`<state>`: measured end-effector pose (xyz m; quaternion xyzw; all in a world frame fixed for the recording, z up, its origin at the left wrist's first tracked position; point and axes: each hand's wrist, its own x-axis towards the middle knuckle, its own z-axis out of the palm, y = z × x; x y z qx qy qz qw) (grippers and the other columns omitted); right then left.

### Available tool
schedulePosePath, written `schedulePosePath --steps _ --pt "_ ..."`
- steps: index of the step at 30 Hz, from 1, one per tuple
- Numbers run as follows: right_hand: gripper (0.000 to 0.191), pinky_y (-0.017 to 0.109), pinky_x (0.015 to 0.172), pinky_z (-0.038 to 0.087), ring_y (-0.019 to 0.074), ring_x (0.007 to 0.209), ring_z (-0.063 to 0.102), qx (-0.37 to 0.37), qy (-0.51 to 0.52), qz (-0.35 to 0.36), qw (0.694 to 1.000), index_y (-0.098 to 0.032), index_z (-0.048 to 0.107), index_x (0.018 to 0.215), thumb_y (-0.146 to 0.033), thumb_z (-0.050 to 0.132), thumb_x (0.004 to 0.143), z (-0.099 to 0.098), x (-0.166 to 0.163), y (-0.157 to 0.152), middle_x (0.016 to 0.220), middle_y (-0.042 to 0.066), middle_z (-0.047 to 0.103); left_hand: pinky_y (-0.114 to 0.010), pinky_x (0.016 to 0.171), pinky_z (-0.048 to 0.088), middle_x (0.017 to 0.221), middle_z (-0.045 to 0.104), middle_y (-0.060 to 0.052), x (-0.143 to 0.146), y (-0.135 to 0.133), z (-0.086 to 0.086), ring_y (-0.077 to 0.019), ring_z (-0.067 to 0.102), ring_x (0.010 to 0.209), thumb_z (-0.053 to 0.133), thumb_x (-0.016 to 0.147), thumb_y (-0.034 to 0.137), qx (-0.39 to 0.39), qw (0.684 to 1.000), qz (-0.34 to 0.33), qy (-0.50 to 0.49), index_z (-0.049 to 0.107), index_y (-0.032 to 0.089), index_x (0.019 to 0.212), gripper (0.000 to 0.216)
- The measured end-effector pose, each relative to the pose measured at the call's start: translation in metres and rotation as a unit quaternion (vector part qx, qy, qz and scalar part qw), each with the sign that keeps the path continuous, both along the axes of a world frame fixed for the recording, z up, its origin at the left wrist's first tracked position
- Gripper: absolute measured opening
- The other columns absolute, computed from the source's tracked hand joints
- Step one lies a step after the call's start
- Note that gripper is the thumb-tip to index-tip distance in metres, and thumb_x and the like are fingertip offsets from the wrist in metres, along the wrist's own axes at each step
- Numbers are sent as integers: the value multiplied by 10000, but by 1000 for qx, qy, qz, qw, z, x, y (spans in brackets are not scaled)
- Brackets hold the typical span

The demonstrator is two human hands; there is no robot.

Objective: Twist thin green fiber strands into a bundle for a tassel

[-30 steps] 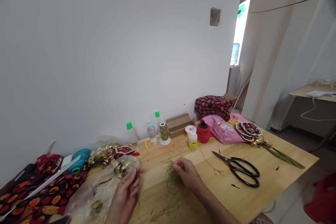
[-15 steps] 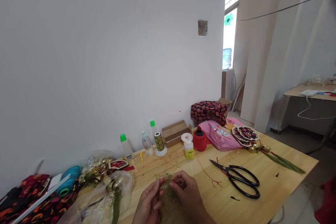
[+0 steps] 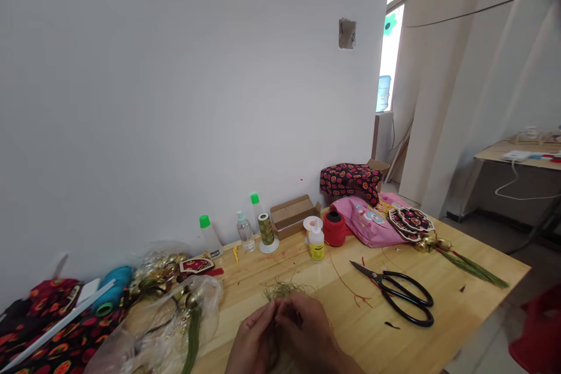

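Observation:
My left hand (image 3: 253, 339) and my right hand (image 3: 307, 327) meet near the table's front, fingertips pinched together. Fine green thread (image 3: 283, 288) spreads in a loose tangle just beyond the fingertips and shows below them too. Both hands appear to be closed on strands of it, though the exact pinch point is hidden by the fingers. To the right of my right hand lie black-handled scissors (image 3: 397, 292), blades partly apart and pointing up and left.
A yellow-labelled glue bottle (image 3: 316, 245), a red thread cone (image 3: 334, 229), an olive thread spool (image 3: 265, 230) and a cardboard box (image 3: 294, 217) stand along the wall. Plastic bags with gold bells (image 3: 175, 298) lie left. A pink bag (image 3: 368, 222) and green tassels (image 3: 475, 269) are right.
My hands have drawn together, with the right hand turned further over the fingertips. The green tangle now shows more beyond the fingers than between them. The view has shifted slightly.

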<state>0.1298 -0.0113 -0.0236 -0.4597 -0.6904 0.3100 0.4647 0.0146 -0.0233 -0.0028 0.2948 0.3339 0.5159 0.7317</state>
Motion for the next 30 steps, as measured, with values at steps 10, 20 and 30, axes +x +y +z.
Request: schedulePosePath --steps 10,20,30 --pt "71 184 479 347 92 506 446 -37 47 39 997 -187 515 630 -117 516 643 2 0 -2 572 -40 506 -293 726 418 694 681 -82 0 -1 3 -208 583 777 605 686 218 12 999 26 -17 696 124 742 143" --pt "58 208 483 337 104 514 428 -14 51 -3 999 -173 537 639 -196 533 693 6 3 -1 576 -22 510 -270 648 415 648 665 -58 2 -2 4 -175 573 654 573 706 276 40 996 54 65 698 143 748 188" --pt "89 204 474 330 101 546 421 -23 127 -11 992 -168 611 598 -187 562 670 15 8 5 611 -5 510 -195 356 130 415 403 54 2 -1 -6 -37 214 354 629 624 373 26 982 22 186 613 111 536 276"
